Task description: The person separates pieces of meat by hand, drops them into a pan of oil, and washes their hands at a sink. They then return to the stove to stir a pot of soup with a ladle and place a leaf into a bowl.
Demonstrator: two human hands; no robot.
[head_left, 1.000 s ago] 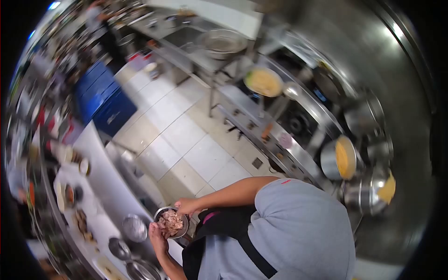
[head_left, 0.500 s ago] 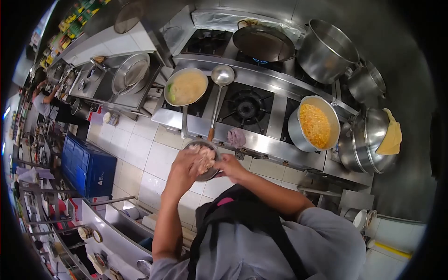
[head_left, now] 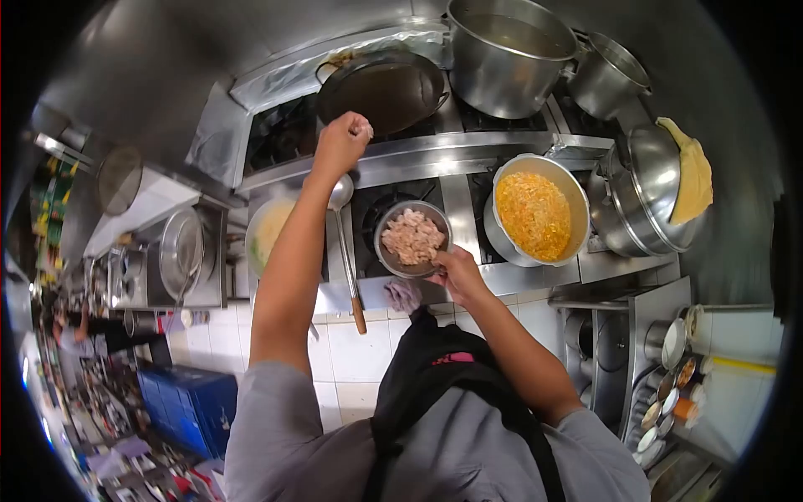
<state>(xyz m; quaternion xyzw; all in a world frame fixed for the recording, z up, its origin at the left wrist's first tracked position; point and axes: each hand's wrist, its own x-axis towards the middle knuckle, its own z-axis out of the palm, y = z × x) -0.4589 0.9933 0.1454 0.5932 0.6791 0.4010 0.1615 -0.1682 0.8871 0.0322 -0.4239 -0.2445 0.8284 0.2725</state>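
My left hand (head_left: 341,144) is raised over the near-left rim of a dark wok (head_left: 385,96) with liquid in it. Its fingers are closed on a pale piece of raw meat (head_left: 362,127). My right hand (head_left: 456,274) grips the lower right rim of a metal bowl (head_left: 387,261). Pink strips of raw meat (head_left: 412,237) lie in this bowl, which is over the front burner. Left of it a ladle (head_left: 345,251) with a wooden handle lies across the stove edge. My left forearm partly hides a pan of pale soup (head_left: 272,230).
A pot of orange-yellow chopped food (head_left: 535,216) stands right of the bowl. Large steel pots (head_left: 510,58) stand behind it. A domed steel steamer (head_left: 652,184) carries a yellow cloth (head_left: 693,171). A crumpled cloth (head_left: 403,296) lies on the stove's front edge. Another person (head_left: 84,335) is far left.
My left hand has left the bowl and risen to the wok with meat in its fingers. My right hand has carried the bowl forward over the stove. The view has shifted.
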